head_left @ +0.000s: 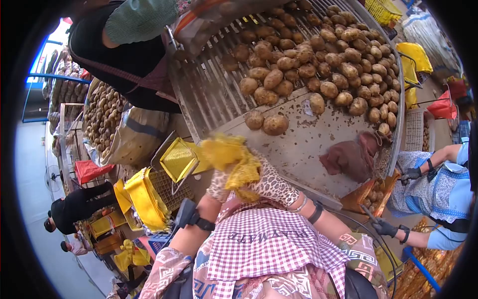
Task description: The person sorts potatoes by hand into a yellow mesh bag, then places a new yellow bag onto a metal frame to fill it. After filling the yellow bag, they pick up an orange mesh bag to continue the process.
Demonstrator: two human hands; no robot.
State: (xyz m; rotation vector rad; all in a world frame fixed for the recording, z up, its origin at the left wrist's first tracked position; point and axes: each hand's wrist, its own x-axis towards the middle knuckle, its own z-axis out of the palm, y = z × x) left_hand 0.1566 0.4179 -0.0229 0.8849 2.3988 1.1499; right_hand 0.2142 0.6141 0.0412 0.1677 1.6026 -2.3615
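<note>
In front of my body, a crumpled yellow mesh cloth [231, 162] hangs between both hands, its upper part blurred. My left hand [219, 183], in leopard-print covering, is closed on its lower left side. My right hand [264, 177], in the same print, grips it from the right. The cloth and blur partly hide the fingers. Just beyond the hands is the metal sorting table [294, 149], where two loose potatoes [275, 124] lie near its close edge. A large pile of potatoes [343, 65] covers the far and right parts.
A dark red cloth [351, 157] lies on the table's right. A co-worker's gloved hand [385, 227] holds a bar by a wooden chute [358, 197]. Another person's sleeve [142, 20] reaches over the upper left. Yellow bags [144, 197] and a yellow basket [178, 160] stand left.
</note>
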